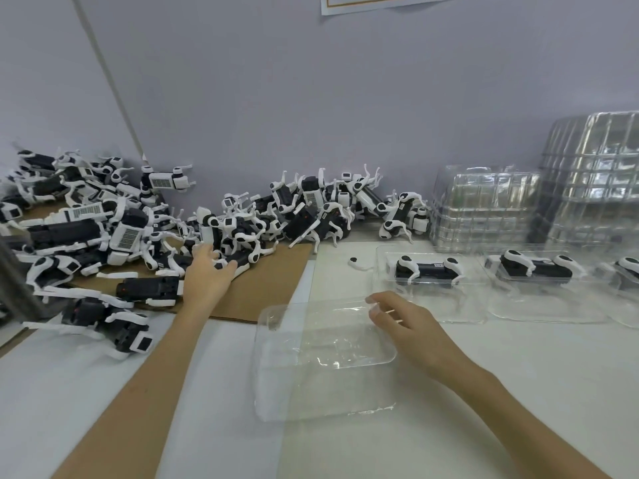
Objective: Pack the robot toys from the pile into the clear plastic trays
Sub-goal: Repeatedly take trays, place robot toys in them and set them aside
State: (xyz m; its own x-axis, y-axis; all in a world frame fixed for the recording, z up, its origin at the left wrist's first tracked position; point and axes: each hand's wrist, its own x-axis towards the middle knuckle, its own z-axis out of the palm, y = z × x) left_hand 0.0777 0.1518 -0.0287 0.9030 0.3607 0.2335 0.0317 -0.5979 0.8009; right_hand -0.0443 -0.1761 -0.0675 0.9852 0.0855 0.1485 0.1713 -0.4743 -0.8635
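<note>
Your right hand (397, 326) grips the far rim of the empty clear plastic tray (311, 375) before you. Your left hand (207, 274) rests slack-fingered on a black-and-white robot dog toy (243, 261) at the near edge of the pile (103, 219).

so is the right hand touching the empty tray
Touching. Head view: fingertips of the right hand rest on the empty tray at its far rim.

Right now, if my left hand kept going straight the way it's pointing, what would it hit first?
The black-and-white robot toy lying on the cardboard, right at the fingertips of your left hand. They seem to touch it already, though depth is hard to judge.
</note>
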